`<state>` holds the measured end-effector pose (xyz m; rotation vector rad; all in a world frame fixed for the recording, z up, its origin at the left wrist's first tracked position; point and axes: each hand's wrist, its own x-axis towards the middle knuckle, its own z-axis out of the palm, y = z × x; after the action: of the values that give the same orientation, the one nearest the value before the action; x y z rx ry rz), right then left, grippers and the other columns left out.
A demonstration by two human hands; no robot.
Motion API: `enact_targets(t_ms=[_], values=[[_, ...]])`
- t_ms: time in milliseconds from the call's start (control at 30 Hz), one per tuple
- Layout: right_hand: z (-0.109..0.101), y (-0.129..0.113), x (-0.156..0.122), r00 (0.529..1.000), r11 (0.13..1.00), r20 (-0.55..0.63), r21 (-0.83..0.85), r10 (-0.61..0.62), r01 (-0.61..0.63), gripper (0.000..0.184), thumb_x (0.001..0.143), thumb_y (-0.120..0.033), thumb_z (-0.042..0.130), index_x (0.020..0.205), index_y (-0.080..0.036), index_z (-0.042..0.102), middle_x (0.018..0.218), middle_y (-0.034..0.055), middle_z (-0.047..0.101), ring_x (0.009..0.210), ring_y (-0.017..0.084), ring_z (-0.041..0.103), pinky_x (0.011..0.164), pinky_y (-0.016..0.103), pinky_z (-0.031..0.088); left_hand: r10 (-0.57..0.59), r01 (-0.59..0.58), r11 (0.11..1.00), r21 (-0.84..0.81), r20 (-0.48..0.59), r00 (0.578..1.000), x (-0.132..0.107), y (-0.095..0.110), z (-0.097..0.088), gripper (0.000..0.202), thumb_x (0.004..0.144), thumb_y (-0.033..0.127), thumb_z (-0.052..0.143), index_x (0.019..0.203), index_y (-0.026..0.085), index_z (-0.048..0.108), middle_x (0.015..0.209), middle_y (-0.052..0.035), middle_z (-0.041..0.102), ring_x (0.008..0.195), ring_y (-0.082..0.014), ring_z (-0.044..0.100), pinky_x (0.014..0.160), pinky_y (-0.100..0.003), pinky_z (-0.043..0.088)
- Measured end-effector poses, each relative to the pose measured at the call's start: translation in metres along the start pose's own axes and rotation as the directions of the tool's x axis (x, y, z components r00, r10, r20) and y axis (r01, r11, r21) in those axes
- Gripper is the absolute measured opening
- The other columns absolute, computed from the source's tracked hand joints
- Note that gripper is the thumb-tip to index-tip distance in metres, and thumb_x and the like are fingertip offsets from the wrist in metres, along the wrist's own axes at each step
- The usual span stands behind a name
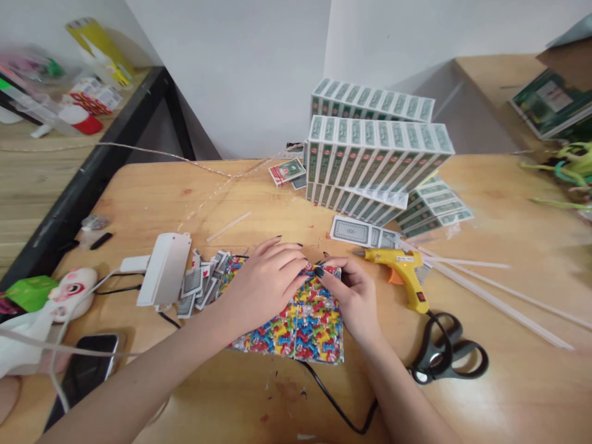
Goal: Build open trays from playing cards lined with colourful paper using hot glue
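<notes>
A flat panel [319, 339] with a colourful printed pattern and a seam down it lies on the table before me. My left hand [271, 277] rests over its upper middle, fingers stretched out and slightly bent. At the panel's upper right edge, my right hand [356, 290] pinches the rim between thumb and fingers; the fingertips are partly hidden. Just right of that hand lies a yellow hot glue gun [409, 274], its nozzle towards the panel. Black-handled scissors [444, 354] lie lower right. Cut playing card pieces [201, 287] are heaped at the panel's left.
Stacked packs of playing cards [379, 148] stand at the back. Clear glue sticks [499, 302] lie at right, near face-down cards [354, 231]. A white power strip [164, 268] and a phone [87, 364] are at left. A black cable [328, 391] runs under the panel.
</notes>
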<state>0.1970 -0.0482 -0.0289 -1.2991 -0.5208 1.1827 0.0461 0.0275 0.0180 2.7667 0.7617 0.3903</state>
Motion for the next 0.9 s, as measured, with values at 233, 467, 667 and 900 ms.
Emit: enact_targets(t_ms=[233,467,667,900], values=[[0.001,-0.001,0.000,1.000,1.000,-0.007,0.001,0.003,-0.003,0.024,0.059,-0.033,0.079,0.074,-0.020,0.064,0.072,-0.0013,0.063,0.065,0.013,0.052,0.063,0.028,0.042,-0.008,0.008,1.000,-0.007,0.000,1.000,0.000,0.000,0.002,0.020,0.090,0.023,0.049,0.100,0.014,0.063,0.103,-0.0050,0.069,0.105,-0.0189,0.060,0.103,-0.043,0.042],[0.001,0.000,0.000,1.000,1.000,-0.005,-0.007,-0.008,0.008,0.022,0.061,-0.031,0.078,0.075,-0.020,0.064,0.072,-0.0015,0.063,0.066,0.013,0.052,0.064,0.027,0.042,0.025,-0.028,0.997,0.078,0.036,0.999,0.004,0.003,-0.002,0.020,0.090,0.020,0.046,0.096,0.013,0.064,0.098,-0.0050,0.068,0.101,-0.0177,0.061,0.103,-0.042,0.042],[0.001,0.001,0.000,1.000,0.999,-0.005,-0.028,-0.028,0.028,0.017,0.064,-0.027,0.075,0.076,-0.020,0.064,0.073,-0.0012,0.064,0.068,0.014,0.054,0.067,0.028,0.044,0.103,-0.119,0.966,0.231,0.079,0.992,0.003,0.005,-0.001,0.018,0.086,0.012,0.047,0.094,0.012,0.064,0.099,-0.0071,0.068,0.108,-0.0198,0.058,0.109,-0.044,0.034],[0.002,0.001,0.000,1.000,1.000,-0.015,-0.018,-0.017,0.017,0.017,0.063,-0.027,0.075,0.075,-0.020,0.065,0.071,-0.0013,0.063,0.066,0.013,0.054,0.066,0.028,0.044,0.163,-0.174,0.920,0.351,0.061,0.985,0.002,0.012,-0.001,0.022,0.085,0.011,0.045,0.094,0.008,0.065,0.099,-0.0113,0.068,0.107,-0.0230,0.059,0.107,-0.046,0.038]])
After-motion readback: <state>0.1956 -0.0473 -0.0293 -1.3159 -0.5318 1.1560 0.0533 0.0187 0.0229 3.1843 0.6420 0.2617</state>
